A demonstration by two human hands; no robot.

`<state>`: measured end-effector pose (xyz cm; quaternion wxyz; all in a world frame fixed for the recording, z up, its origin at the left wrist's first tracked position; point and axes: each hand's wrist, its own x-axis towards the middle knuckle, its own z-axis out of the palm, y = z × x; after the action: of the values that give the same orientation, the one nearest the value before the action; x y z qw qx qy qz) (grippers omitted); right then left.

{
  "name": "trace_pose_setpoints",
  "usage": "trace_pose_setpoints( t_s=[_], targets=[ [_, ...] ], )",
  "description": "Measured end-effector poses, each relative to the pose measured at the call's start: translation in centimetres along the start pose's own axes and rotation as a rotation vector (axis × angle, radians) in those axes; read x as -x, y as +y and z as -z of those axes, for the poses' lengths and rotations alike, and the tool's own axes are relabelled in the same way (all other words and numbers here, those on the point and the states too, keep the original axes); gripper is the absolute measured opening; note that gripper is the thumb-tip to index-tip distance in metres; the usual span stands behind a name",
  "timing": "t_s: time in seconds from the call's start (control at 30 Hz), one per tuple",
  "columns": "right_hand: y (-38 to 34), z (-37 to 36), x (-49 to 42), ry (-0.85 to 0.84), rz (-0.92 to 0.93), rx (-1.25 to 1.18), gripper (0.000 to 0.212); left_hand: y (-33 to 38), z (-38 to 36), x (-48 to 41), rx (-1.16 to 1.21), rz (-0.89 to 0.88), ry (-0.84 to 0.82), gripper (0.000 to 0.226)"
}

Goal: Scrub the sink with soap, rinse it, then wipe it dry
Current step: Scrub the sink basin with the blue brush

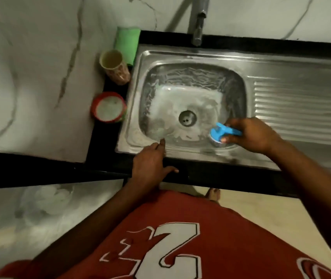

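Head view, right hand [253,135] half-covering blue scrubber [219,132], faucet [199,27] cropped

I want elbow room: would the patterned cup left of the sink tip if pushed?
The patterned cup stands upright, taller than wide, so a high push could topple it. It looks like light plastic, so a low push would likely slide it across the dark counter.

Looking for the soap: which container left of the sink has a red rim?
The low round tub in front, holding something white. The taller patterned cup behind it has a pale rim.
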<state>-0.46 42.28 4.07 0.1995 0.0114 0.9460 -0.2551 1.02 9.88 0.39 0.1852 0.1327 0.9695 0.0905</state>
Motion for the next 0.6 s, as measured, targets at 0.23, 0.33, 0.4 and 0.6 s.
trace_pose_setpoints(
  t_s=[0.23,0.33,0.4,0.6],
  targets=[
    [15.2,3.3,9.8,0.015,-0.065,0.183,0.062,8.2,-2.6,-0.3,-0.024,0.129,0.006,0.120],
    [14.2,1.1,9.3,-0.054,-0.052,0.185,0.048,9.1,-2.5,-0.5,-0.032,0.213,0.004,0.123],
    [11.5,-0.2,6.9,-0.056,0.043,0.204,0.046,9.7,-2.3,-0.5,-0.048,0.257,-0.010,0.124],
    [-1.4,-4.5,-0.7,-0.145,0.262,0.156,0.037,10.9,-1.4,-0.2,-0.078,0.327,0.003,0.128]
  ],
)
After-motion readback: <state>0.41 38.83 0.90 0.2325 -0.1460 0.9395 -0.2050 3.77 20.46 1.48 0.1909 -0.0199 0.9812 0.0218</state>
